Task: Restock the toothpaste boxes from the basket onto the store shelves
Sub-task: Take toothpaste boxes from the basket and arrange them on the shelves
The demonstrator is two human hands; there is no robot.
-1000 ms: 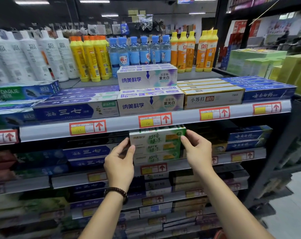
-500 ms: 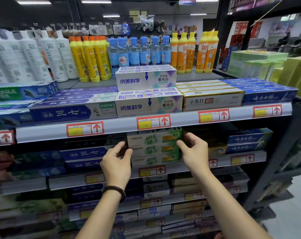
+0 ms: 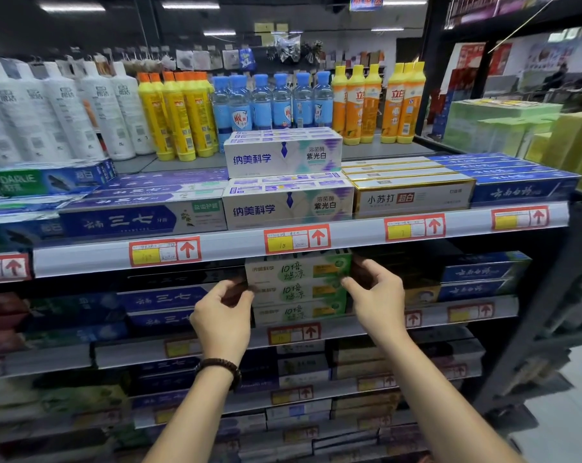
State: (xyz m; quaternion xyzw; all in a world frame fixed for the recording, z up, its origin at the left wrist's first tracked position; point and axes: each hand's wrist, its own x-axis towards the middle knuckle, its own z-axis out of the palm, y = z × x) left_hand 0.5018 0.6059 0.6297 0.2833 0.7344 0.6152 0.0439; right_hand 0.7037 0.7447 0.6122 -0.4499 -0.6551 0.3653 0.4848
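A: Upper level, left to right. Tag count?
B: Five red price tags [image 3: 298, 240] on the upper shelf rail [image 3: 232, 250]. The leftmost is cut by the frame edge. Above the rail, the white-and-purple boxes [image 3: 288, 208] show two front faces, one tier on the other.

A: Level below?
B: Two dark blue boxes [image 3: 162, 299] stacked at the left, print blurred. Next the left hand [image 3: 221, 317], with a dark bead bracelet [image 3: 220, 367] on its wrist. Next the green toothpaste boxes [image 3: 298, 290]: three, stacked flat on the second shelf [image 3: 439, 316], fronts out, directly under the middle tag. Next the right hand [image 3: 378, 300]. Last, two blue boxes [image 3: 483, 272], stacked.

A: Left hand state?
B: Fingers are curled, with the tips at the stack's left end, level with the middle box. Motion blur there, so I cannot tell whether it pinches or only touches.

A: Right hand?
B: Grasping. The thumb is on the front at the right end, about the seam between top and middle box. The fingers wrap behind the end of the top box.

A: Hidden or unclear?
B: The top box's upper edge sits behind the upper rail. Fingers cover the stack's end faces. Writing on the yellow tag fields is unreadable. The lower shelves are smeared, so no count there. Both forearms run off the bottom edge.
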